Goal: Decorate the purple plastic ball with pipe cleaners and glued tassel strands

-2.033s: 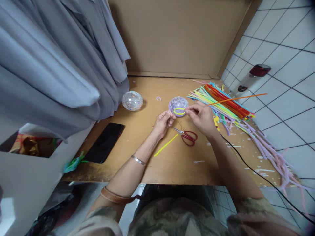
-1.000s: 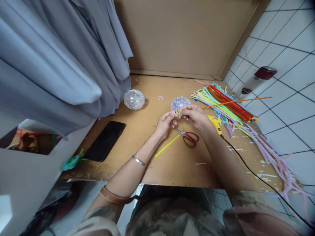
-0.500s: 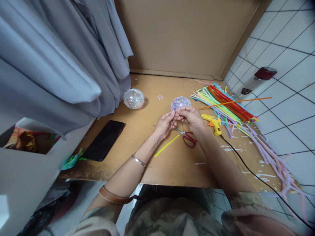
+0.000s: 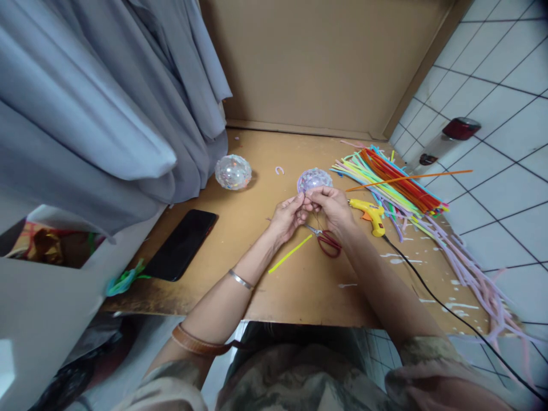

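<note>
Two hands (image 4: 289, 217) (image 4: 335, 209) pinch a small, mostly hidden piece (image 4: 305, 194), seemingly unfinished; a yellow strip (image 4: 290, 254) lies loose on the desk (image 4: 308, 294).

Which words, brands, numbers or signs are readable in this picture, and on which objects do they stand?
No text can be read.
Yellow glue gun: small dark mark on the handle, too small to read.
Clear container with red cap: dark patch, too blurred to read.
</note>
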The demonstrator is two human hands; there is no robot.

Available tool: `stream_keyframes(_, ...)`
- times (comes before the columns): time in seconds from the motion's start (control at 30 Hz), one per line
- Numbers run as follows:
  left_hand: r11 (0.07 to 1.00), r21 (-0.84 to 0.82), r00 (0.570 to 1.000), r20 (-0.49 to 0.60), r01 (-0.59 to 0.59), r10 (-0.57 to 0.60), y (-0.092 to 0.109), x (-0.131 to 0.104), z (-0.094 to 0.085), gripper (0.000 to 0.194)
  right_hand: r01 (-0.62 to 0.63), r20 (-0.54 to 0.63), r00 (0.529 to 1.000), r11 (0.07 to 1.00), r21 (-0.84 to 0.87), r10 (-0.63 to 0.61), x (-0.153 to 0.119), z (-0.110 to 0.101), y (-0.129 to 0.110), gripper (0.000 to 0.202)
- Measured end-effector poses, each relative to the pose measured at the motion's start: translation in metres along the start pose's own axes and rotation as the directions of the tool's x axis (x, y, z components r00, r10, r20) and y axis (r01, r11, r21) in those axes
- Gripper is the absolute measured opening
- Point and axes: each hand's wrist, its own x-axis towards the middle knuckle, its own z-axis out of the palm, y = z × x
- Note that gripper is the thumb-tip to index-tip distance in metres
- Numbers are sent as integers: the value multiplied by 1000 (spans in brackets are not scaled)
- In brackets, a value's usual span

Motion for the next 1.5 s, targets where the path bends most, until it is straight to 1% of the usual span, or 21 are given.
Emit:
stream_keyframes(0.13,999,17,1000,-4,-27,27,0,1,1,37,52,21,998,998,-44,-52,0,-4,2,21)
stream_keyframes(0.3,996,62,998,20,-61,60,0,1,1,39,101,-12,995,991,-91,-102,2,-12,-2,31)
stream_keyframes(0.47,995,75,998,38,-61,58,1,1,0,40,120,66,992,982,-145,-111,2,-18,-7,33)
stream_keyframes(0.57,995,84,998,44,-54,50,1,0,1,41,124,94,990,978,-169,-110,1,-18,-6,32)
stream_keyframes(0.77,996,72,996,76,-48,43,-1,2,-1,40,136,136,984,982,-135,-117,0,-16,-3,30)
stream_keyframes(0.87,996,74,995,88,-44,37,-2,2,-2,40,142,121,984,982,-122,-127,0,-15,-2,28)
stream_keyframes(1.03,994,94,994,104,-52,42,-3,2,-2,40,152,74,987,974,-169,-141,-1,-14,-2,24)
stream_keyframes(1.13,995,85,993,108,-46,36,-3,2,-2,38,167,78,985,970,-179,-155,-2,-13,-3,21)
stream_keyframes(1.27,998,70,996,85,-10,4,-3,2,-2,34,136,70,990,977,-164,-126,-2,-13,-4,17)
stream_keyframes(1.37,997,72,997,79,11,-16,0,0,-1,36,143,34,990,977,-159,-140,-1,-14,-4,14)
stream_keyframes(1.5,996,84,998,69,10,-16,4,0,0,41,171,37,985,971,-168,-168,0,-15,-4,12)
